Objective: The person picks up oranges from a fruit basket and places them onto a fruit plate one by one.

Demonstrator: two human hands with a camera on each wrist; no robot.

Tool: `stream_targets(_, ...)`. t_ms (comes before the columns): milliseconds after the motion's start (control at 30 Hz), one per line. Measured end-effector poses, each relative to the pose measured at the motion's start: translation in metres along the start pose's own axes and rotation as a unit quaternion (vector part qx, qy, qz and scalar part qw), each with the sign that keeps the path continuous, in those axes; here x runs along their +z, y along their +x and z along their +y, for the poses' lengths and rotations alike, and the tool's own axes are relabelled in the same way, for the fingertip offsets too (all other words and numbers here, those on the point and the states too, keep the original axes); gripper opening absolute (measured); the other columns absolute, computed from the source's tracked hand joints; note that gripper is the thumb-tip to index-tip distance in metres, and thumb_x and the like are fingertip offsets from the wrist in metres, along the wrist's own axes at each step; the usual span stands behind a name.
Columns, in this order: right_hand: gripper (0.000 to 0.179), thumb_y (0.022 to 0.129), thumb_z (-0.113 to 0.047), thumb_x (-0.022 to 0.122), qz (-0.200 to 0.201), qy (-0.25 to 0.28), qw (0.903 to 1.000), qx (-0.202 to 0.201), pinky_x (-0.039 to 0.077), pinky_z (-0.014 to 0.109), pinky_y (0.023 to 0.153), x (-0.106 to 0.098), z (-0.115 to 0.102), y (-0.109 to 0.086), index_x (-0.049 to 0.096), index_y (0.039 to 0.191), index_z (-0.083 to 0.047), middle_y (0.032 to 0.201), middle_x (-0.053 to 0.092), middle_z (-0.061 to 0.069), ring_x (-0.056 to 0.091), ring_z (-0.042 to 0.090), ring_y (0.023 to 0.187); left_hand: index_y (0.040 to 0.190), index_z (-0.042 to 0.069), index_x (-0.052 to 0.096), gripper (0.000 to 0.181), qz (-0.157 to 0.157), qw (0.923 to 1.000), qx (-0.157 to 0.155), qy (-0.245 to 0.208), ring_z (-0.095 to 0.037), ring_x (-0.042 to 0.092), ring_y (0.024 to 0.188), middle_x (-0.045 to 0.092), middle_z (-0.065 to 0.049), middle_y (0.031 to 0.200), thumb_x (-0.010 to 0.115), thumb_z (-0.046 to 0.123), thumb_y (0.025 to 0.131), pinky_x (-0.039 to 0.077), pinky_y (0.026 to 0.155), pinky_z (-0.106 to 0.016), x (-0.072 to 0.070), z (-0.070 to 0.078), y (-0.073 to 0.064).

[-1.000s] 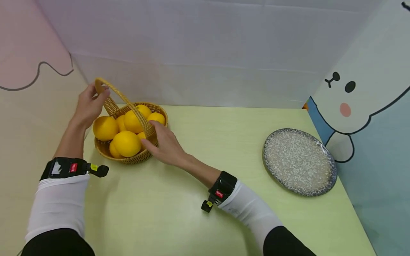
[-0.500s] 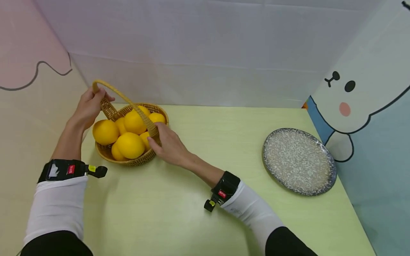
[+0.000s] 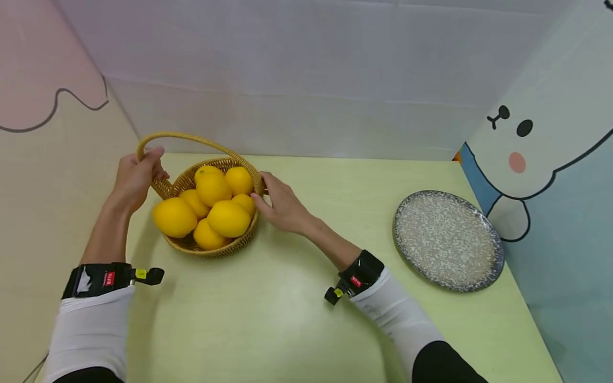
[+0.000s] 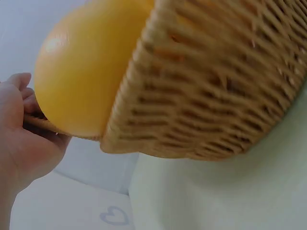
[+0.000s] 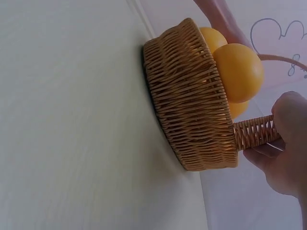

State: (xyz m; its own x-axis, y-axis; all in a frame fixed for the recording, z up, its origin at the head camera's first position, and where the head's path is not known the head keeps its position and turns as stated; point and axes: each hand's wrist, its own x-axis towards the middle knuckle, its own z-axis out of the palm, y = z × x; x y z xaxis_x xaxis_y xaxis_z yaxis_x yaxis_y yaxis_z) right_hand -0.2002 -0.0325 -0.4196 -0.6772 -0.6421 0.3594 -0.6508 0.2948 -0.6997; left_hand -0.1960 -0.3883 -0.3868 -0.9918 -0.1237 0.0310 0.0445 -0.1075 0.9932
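A woven wicker basket (image 3: 217,252) with a tall arched handle (image 3: 191,137) stands at the back left of the table, heaped with several yellow lemons (image 3: 229,218). My left hand (image 3: 134,178) grips the left side of the handle. On the other side, my right hand (image 3: 283,205) holds the handle's right base, thumb toward me. In the left wrist view a lemon (image 4: 86,67) bulges over the basket rim close to the left hand. The right wrist view shows the right fingers and thumb around the wicker strip (image 5: 255,132). The basket's underside is hidden.
An oval speckled grey plate (image 3: 447,242) with a dark rim lies at the right of the pale green table (image 3: 268,319). A white wall covering (image 3: 306,122) rises along the back edge. A panel with a cartoon face (image 3: 551,149) stands at the right.
Both hands have moved the basket to the right and slightly toward me. It has turned, so its handle now runs more across the view. The plate stays put.
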Motion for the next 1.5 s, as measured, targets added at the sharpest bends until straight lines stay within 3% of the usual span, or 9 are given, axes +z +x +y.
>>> stream_targets(100,0.044,0.106,-0.01,0.053,-0.006,0.018,0.9998,-0.009,0.052,0.027,0.101,-0.012,0.007,0.0,0.041,0.144,0.008,0.125,0.058,0.018,0.057,0.017,0.114,0.055,0.006,0.042,0.052,0.008,0.9984,0.048,-0.029,-0.017,0.022,0.052,0.028,-0.002,0.053,0.062,0.01,0.103,0.028,0.052,-0.031,0.011,-0.007,-0.009)
stream_targets(200,0.042,0.107,-0.007,0.051,-0.007,0.026,0.9996,-0.006,0.052,0.03,0.102,-0.021,0.015,0.001,0.039,0.144,0.008,0.126,0.057,0.022,0.058,0.021,0.118,0.048,0.004,0.039,0.055,0.028,0.9923,0.111,-0.047,-0.015,0.018,0.046,0.027,-0.001,0.048,0.056,-0.003,0.101,0.017,0.049,-0.033,0.026,-0.014,-0.017)
stream_targets(300,0.039,0.108,-0.005,0.048,-0.002,0.022,0.9998,0.0,0.054,0.03,0.098,-0.029,0.021,0.001,0.039,0.144,0.008,0.121,0.057,0.022,0.059,0.021,0.109,0.046,0.002,0.037,0.054,0.038,0.9839,0.166,-0.053,-0.014,0.018,0.038,0.029,0.0,0.044,0.049,-0.012,0.097,0.011,0.041,-0.032,0.041,-0.02,-0.023)
stream_targets(400,0.039,0.109,-0.005,0.046,0.005,0.006,1.0,0.004,0.054,0.031,0.084,-0.037,0.027,0.002,0.039,0.145,0.007,0.119,0.059,0.02,0.057,0.019,0.095,0.046,0.002,0.035,0.053,0.04,0.9779,0.193,-0.069,-0.012,0.019,0.034,0.028,0.001,0.042,0.046,-0.014,0.095,0.008,0.036,-0.029,0.055,-0.025,-0.03)
stream_targets(500,0.039,0.109,-0.002,0.046,0.006,-0.004,0.9999,0.012,0.052,0.033,0.08,-0.045,0.034,0.002,0.039,0.146,0.006,0.12,0.059,0.018,0.056,0.02,0.091,0.046,0.002,0.035,0.051,0.042,0.9745,0.205,-0.081,-0.011,0.02,0.032,0.028,0.001,0.041,0.046,-0.015,0.093,0.008,0.033,-0.028,0.068,-0.029,-0.038)
stream_targets(600,0.039,0.108,0.001,0.045,0.003,-0.002,0.9998,0.019,0.054,0.035,0.087,-0.055,0.04,0.003,0.038,0.146,0.007,0.122,0.059,0.02,0.059,0.023,0.101,0.046,0.0,0.035,0.05,0.045,0.9711,0.219,-0.083,-0.011,0.021,0.032,0.029,0.001,0.041,0.047,-0.015,0.092,0.009,0.032,-0.027,0.082,-0.032,-0.044)
stream_targets(900,0.033,0.109,0.004,0.04,-0.021,0.042,0.998,0.043,0.053,0.046,0.094,-0.083,0.056,0.009,0.039,0.141,0.006,0.126,0.058,0.025,0.059,0.033,0.107,0.047,0.001,0.039,0.048,0.075,0.9617,0.262,-0.032,-0.009,0.024,0.032,0.036,0.004,0.041,0.051,-0.011,0.092,0.011,0.029,-0.024,0.124,-0.041,-0.061)
stream_targets(1233,0.032,0.108,0.006,0.038,-0.018,0.077,0.995,0.061,0.05,0.051,0.098,-0.1,0.072,0.017,0.044,0.139,0.007,0.126,0.058,0.024,0.057,0.034,0.113,0.054,0.005,0.048,0.043,0.129,0.9611,0.244,0.019,-0.009,0.031,0.03,0.041,0.005,0.041,0.053,-0.004,0.096,0.022,0.027,-0.016,0.164,-0.047,-0.08)
stream_targets(1500,0.032,0.108,0.008,0.037,-0.028,0.089,0.9935,0.065,0.049,0.052,0.101,-0.102,0.072,0.018,0.044,0.139,0.01,0.127,0.058,0.027,0.057,0.034,0.117,0.052,0.001,0.047,0.042,0.198,0.946,0.251,0.053,-0.004,0.031,0.031,0.04,0.01,0.041,0.052,-0.005,0.094,0.021,0.029,-0.013,0.176,-0.05,-0.084)
